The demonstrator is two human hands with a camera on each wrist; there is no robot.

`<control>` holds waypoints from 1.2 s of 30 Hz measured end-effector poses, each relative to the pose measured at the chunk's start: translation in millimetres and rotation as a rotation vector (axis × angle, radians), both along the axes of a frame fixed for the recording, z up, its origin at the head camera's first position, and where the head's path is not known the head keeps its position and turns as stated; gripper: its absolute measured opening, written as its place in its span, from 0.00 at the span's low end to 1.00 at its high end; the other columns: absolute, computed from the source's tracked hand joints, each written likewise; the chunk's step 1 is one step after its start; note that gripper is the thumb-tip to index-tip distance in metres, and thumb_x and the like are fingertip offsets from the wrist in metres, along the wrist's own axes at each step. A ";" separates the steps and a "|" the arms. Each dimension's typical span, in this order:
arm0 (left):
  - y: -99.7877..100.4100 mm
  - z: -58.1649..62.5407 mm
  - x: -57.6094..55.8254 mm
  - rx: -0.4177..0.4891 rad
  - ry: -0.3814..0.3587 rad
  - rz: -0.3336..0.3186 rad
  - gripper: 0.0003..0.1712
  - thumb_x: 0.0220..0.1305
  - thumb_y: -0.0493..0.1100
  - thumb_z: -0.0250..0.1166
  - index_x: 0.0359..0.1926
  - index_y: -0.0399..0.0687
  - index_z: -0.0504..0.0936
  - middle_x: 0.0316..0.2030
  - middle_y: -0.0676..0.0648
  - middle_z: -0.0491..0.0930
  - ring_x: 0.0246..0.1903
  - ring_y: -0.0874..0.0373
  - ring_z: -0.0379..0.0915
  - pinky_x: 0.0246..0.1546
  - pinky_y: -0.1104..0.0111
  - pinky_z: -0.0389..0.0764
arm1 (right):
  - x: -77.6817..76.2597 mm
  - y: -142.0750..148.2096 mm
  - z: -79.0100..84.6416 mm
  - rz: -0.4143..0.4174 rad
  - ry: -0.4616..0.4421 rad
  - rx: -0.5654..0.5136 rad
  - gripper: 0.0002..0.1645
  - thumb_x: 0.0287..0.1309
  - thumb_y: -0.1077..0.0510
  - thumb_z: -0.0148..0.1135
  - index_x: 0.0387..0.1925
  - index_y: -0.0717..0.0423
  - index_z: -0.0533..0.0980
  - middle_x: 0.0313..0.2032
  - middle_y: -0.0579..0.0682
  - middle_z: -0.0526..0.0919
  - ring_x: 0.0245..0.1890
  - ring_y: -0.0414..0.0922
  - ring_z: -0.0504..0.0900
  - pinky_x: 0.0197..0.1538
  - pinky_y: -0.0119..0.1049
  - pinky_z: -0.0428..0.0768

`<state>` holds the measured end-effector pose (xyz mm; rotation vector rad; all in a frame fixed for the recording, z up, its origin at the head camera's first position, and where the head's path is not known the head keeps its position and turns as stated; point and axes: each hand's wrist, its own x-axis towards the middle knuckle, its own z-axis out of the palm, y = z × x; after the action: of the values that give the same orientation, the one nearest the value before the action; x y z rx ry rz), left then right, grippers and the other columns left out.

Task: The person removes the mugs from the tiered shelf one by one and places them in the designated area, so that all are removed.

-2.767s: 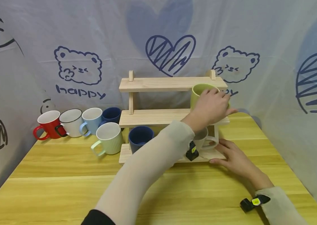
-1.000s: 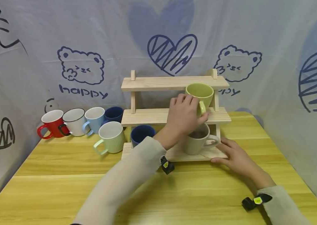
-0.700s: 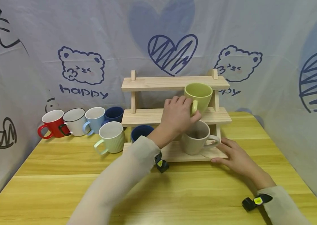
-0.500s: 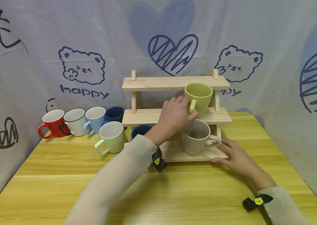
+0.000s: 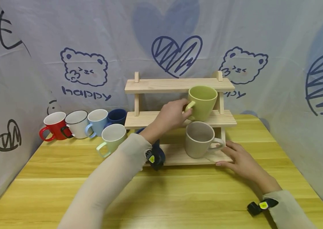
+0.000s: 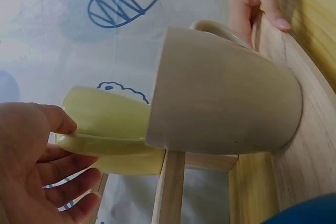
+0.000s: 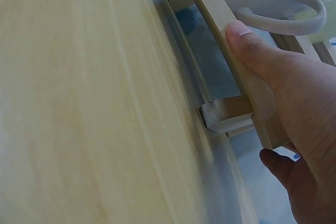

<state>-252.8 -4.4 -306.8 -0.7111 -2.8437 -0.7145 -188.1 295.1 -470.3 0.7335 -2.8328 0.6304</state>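
Observation:
On the right of the middle shelf stands a yellow-green mug [image 5: 204, 103], upright, its handle turned toward the left. My left hand [image 5: 171, 114] pinches that handle; the left wrist view has the thumb on one side of the handle and the fingers on the other. Below it, a grey-beige mug [image 5: 197, 143] sits on the bottom shelf with its handle to the right. My right hand [image 5: 243, 162] grips the right end of the bottom board of the wooden rack [image 5: 178, 85], thumb on top in the right wrist view. A dark blue mug [image 5: 159, 152] is mostly hidden behind my left wrist.
Left of the rack on the wooden table [image 5: 72, 190] stand a red mug [image 5: 58, 128], a white mug with a black rim [image 5: 76, 125], a light blue mug [image 5: 97, 122], another dark blue mug [image 5: 117, 116] and a pale green ribbed mug [image 5: 112, 141]. A printed cloth [image 5: 121, 47] hangs behind.
My left hand has gone from over the yellow-green mug to its left side, and the mug's handle has swung round from right to left. My right hand stays on the rack.

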 end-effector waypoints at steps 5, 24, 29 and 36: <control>-6.5 0.7 -2.3 0.112 -0.102 -0.007 0.17 0.75 0.48 0.53 0.57 0.47 0.77 0.37 0.52 0.82 0.30 0.57 0.73 0.29 0.68 0.71 | 0.2 0.3 -0.3 -0.002 -0.004 0.000 0.42 0.53 0.38 0.70 0.64 0.55 0.72 0.65 0.66 0.65 0.64 0.66 0.63 0.60 0.66 0.66; -20.3 -4.8 -10.2 0.819 -0.569 -0.055 0.18 0.74 0.38 0.55 0.59 0.34 0.75 0.49 0.35 0.78 0.54 0.42 0.73 0.48 0.61 0.82 | 0.8 0.0 1.0 -0.015 -0.025 0.007 0.44 0.54 0.37 0.69 0.66 0.56 0.70 0.67 0.66 0.64 0.65 0.66 0.61 0.61 0.65 0.64; -27.3 -8.2 -10.8 0.870 -0.583 -0.036 0.18 0.73 0.38 0.55 0.60 0.36 0.76 0.49 0.36 0.78 0.56 0.42 0.73 0.50 0.60 0.81 | 0.6 0.4 0.0 -0.014 -0.018 0.007 0.44 0.54 0.38 0.69 0.66 0.57 0.70 0.66 0.66 0.64 0.65 0.66 0.62 0.61 0.65 0.64; -41.1 -6.6 -4.7 0.871 -0.541 -0.023 0.19 0.72 0.39 0.56 0.61 0.38 0.76 0.52 0.36 0.78 0.55 0.45 0.74 0.51 0.61 0.80 | 0.1 0.6 -0.6 -0.011 -0.011 0.005 0.44 0.54 0.38 0.69 0.66 0.57 0.70 0.66 0.66 0.64 0.65 0.66 0.61 0.61 0.65 0.64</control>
<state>-257.5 -45.6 -313.5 -0.4293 -2.4574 -2.2051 -188.0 295.7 -470.9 0.7171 -2.8477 0.6282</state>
